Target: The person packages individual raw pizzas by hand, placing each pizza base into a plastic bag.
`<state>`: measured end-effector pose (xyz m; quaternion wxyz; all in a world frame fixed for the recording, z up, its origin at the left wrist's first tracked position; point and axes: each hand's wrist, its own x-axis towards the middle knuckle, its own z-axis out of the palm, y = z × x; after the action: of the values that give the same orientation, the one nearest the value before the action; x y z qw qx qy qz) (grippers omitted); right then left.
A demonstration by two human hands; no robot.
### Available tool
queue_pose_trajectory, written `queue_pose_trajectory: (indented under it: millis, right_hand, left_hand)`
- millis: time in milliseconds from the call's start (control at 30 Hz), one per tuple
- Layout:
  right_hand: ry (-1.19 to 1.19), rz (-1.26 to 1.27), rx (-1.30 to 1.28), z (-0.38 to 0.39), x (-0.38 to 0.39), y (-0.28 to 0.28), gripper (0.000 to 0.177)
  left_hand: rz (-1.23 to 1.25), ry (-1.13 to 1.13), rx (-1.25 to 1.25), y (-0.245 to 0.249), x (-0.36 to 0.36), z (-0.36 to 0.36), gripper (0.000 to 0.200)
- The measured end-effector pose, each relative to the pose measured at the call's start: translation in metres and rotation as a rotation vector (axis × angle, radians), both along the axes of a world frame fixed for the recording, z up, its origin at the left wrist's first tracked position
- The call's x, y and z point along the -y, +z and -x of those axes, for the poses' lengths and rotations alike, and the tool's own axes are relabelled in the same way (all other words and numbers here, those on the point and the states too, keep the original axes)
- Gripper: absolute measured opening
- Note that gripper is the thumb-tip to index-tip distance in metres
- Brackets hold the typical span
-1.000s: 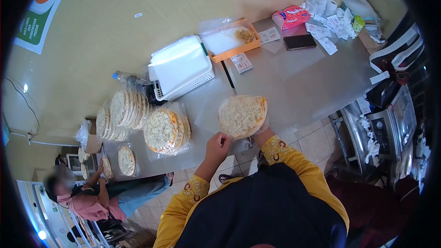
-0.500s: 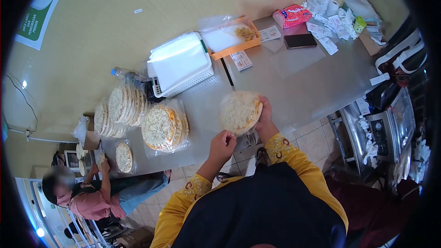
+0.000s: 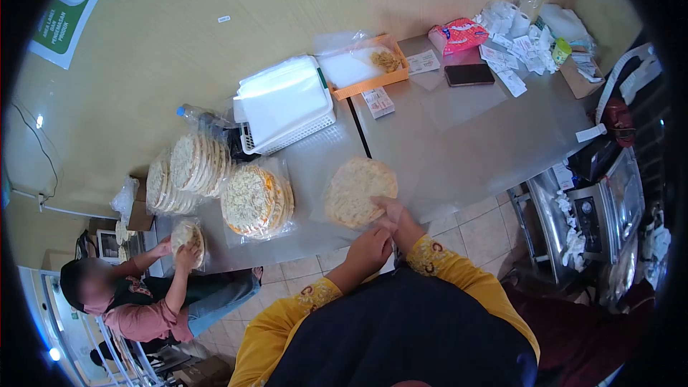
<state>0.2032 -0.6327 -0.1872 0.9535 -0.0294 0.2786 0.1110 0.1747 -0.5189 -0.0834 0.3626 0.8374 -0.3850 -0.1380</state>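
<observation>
A round pizza [image 3: 358, 190] in a clear plastic bag lies near the front edge of the metal table, with a pale, fairly plain face showing. My right hand [image 3: 394, 216] is at its near right edge, fingers closed on the bagged rim. Just below, my left hand [image 3: 369, 249] is closed close against the right one, apparently pinching the end of the bag. The exact fingertip contact is partly hidden. To the left stands a stack of bagged cheese-topped pizzas [image 3: 252, 201].
More pizza stacks [image 3: 197, 163] stand farther left, where a co-worker [image 3: 161, 294] handles another pizza [image 3: 188, 240]. Behind are a white basket [image 3: 287, 111] with sheets, an orange tray [image 3: 369, 68], a label stack [image 3: 378, 102], a phone [image 3: 469, 75] and a pink tissue pack [image 3: 459, 34].
The pizza has gone from tilted up in my right hand to flatter on the table, slightly left, a plainer face up. My left hand moved right, beside my right. The co-worker now handles a nearer pizza.
</observation>
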Motion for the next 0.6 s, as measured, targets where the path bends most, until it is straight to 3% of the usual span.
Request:
queue_pose_trajectory:
  millis: [167, 233, 367, 467, 533, 600]
  right_hand:
    - [-0.066, 0.23, 0.089, 0.014, 0.021, 0.012, 0.05]
    - [-0.178, 0.367, 0.181, 0.017, 0.037, 0.014, 0.05]
    - [-0.417, 0.468, 0.257, 0.018, 0.073, 0.01, 0.053]
    - [-0.549, 0.921, -0.04, 0.024, 0.097, 0.017, 0.059]
    - [-0.49, 1.13, -0.177, 0.039, 0.115, 0.014, 0.063]
    - [-0.627, 1.335, -0.465, 0.05, 0.116, -0.005, 0.064]
  left_hand:
    - [-0.068, -0.017, -0.14, 0.023, 0.0, -0.008, 0.016]
    - [-0.053, 0.038, -0.247, 0.031, -0.002, -0.012, 0.019]
    - [-0.002, 0.097, -0.201, 0.03, -0.018, -0.051, 0.02]
    - [0.11, 0.171, -0.061, 0.018, -0.041, -0.103, 0.02]
    - [0.188, 0.238, -0.002, 0.01, -0.055, -0.151, 0.021]
    - [0.169, 0.296, 0.207, -0.013, -0.074, -0.214, 0.024]
